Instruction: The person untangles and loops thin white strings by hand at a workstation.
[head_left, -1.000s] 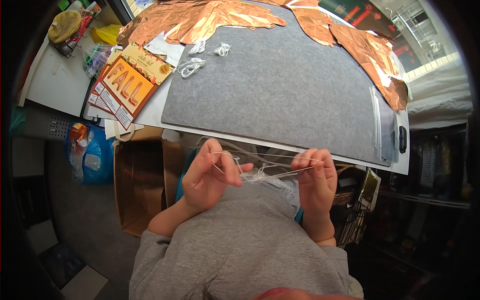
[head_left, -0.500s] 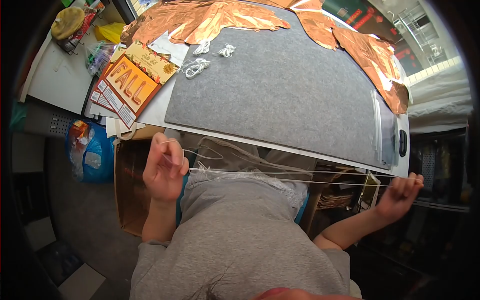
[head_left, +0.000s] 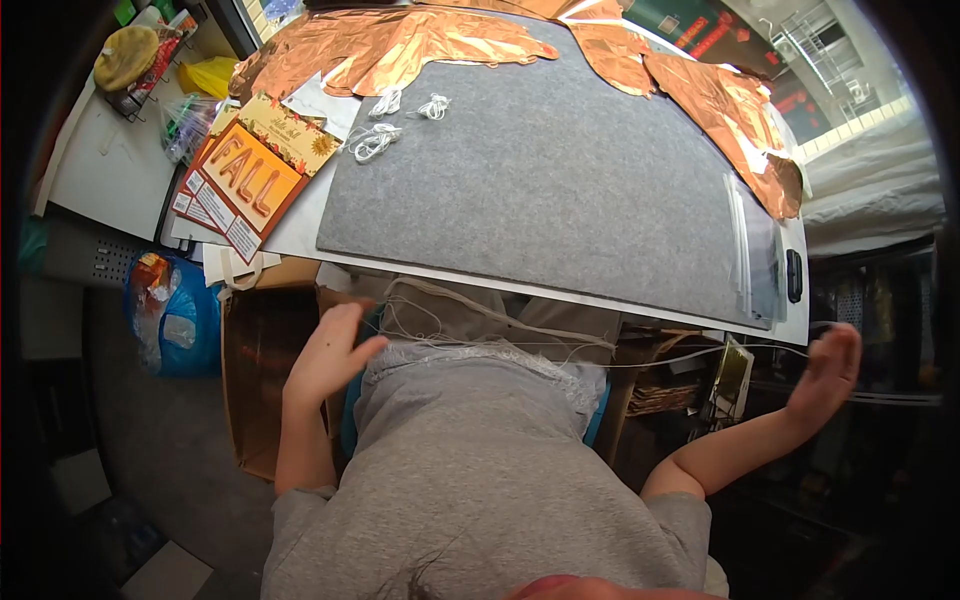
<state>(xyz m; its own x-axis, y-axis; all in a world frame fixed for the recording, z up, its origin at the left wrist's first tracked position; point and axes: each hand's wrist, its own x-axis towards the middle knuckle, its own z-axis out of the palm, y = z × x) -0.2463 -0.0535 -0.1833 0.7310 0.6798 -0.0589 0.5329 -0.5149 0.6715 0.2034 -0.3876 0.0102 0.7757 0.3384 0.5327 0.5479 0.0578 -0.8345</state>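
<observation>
A thin white string (head_left: pixel 665 358) runs slack from my lap across to my right hand (head_left: pixel 828 375), out at the far right beyond the table edge. The right fingers are raised and close together, with the string at them; the exact grip is partly hidden. My left hand (head_left: pixel 330 352) is over the left of my lap, thumb apart from the fingers, which are a little blurred. Loose loops of string lie in my lap beside it. Three small bundles of white string (head_left: pixel 375 143) rest on the grey felt mat (head_left: pixel 520 190).
Copper foil balloons (head_left: pixel 400 45) lie along the mat's far and right edges. Orange "FALL" packages (head_left: pixel 245 180) are at the left, clear plastic sleeves (head_left: pixel 755 255) at the right. Below the table stand a cardboard box (head_left: pixel 250 400) and a blue bag (head_left: pixel 185 330).
The two string lines stretched between my hands have gone slack, with one line left toward the right hand. My left hand has opened; my right hand has turned fingers upward.
</observation>
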